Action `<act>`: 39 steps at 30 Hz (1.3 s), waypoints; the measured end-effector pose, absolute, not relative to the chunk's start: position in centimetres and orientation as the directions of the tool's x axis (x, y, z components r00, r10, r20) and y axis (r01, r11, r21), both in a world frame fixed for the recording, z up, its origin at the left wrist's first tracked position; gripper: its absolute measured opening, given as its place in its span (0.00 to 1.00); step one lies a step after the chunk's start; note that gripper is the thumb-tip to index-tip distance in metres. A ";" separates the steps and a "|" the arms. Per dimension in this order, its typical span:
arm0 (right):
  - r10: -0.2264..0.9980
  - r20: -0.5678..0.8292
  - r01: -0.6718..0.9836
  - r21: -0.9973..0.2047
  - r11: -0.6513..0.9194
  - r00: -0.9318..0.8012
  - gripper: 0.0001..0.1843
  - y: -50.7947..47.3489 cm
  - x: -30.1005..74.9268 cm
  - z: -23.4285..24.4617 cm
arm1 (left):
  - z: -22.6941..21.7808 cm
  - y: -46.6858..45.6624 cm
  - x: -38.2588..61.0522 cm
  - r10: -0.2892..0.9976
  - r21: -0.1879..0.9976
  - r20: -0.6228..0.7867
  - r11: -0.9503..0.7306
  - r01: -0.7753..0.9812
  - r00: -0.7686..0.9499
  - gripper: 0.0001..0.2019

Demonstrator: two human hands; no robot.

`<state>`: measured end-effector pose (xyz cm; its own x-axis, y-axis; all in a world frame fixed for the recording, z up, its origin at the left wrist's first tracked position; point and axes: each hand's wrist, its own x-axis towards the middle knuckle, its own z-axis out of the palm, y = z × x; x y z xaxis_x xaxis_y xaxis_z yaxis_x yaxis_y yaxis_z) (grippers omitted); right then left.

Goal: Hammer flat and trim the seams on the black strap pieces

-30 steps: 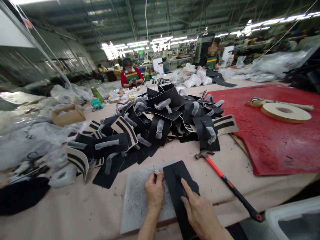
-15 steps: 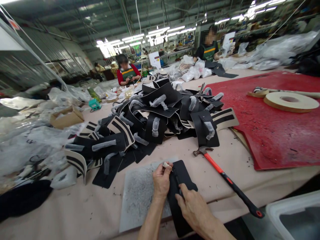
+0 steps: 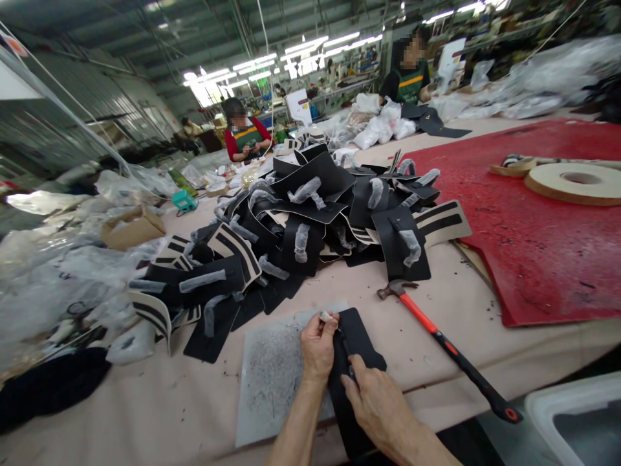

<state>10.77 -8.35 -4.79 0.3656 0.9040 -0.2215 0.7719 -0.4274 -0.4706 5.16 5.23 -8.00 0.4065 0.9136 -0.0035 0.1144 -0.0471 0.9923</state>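
A flat black cut piece (image 3: 359,336) lies at the table's near edge, partly on a grey scored pad (image 3: 274,375). My left hand (image 3: 317,346) is closed in a pinch on a small whitish bit (image 3: 325,316) at the piece's left edge. My right hand (image 3: 376,404) rests on the piece's near part, fingers curled with a fingertip pressed on it. Just beyond lies a big heap of similar black and striped tan pieces (image 3: 310,226), many with clear plastic strips on them.
A hammer (image 3: 449,349) with an orange and black handle lies right of the piece. A red mat (image 3: 533,239) carries tan tape rolls (image 3: 575,183). Plastic bags and a cardboard box (image 3: 130,226) crowd the left. Two other people (image 3: 245,133) work at the far end. A white bin (image 3: 577,421) sits bottom right.
My left hand moved right from the grey pad to the black piece's edge with the whitish bit pinched. My right hand drew back toward me and curled its finger.
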 end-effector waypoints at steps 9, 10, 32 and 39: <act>0.914 -0.193 0.725 -0.560 -0.401 0.357 0.20 -8.9 11.0 -4.2 | -8.0 4.8 5.3 0.914 0.965 0.084 -0.175 0.197 0.398 0.09; 0.919 -0.178 0.695 -0.609 -0.383 0.351 0.22 -9.1 11.5 -3.9 | -7.9 4.7 5.3 0.909 0.959 0.097 -0.194 0.205 0.405 0.09; 0.824 -0.234 0.237 -0.885 -0.400 0.517 0.20 -12.7 21.1 0.4 | -7.1 4.1 5.1 0.817 0.884 0.266 -0.418 0.208 0.511 0.06; 0.969 0.073 0.884 -0.429 -0.185 0.238 0.17 -11.9 20.1 3.3 | -7.8 4.2 5.0 0.807 0.849 0.304 -0.471 0.240 0.507 0.05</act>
